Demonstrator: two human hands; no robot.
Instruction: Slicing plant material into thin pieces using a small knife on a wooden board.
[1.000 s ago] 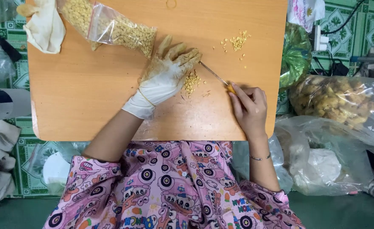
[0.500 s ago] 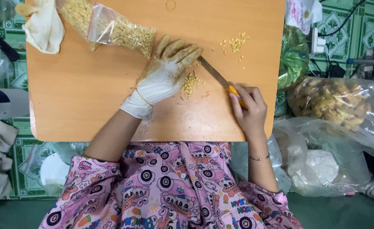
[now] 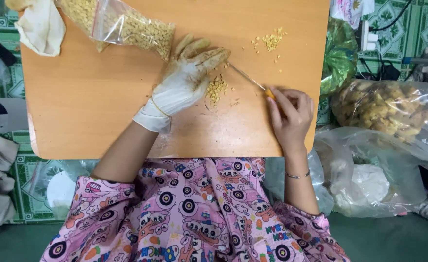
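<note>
My left hand [image 3: 187,77] wears a stained white glove and lies flat on the orange cutting board [image 3: 92,111], fingers spread beside a small heap of chopped yellow bits [image 3: 216,90]. My right hand [image 3: 290,114] is bare and grips the orange handle of a thin knife [image 3: 249,80]. The blade slants up and left, its tip near my gloved fingertips above the heap. A second scatter of yellow bits [image 3: 271,41] lies farther up the board.
A clear bag of yellow pieces [image 3: 126,26] and a crumpled cream cloth [image 3: 39,24] rest at the board's top left. To the right sit a green bag [image 3: 340,56], a large clear bag of yellow-brown chunks [image 3: 384,106] and more plastic bags [image 3: 364,179].
The knife has swung so its blade points further up toward my gloved fingers; my right hand shifted slightly up. The gloved hand stays over the heap.
</note>
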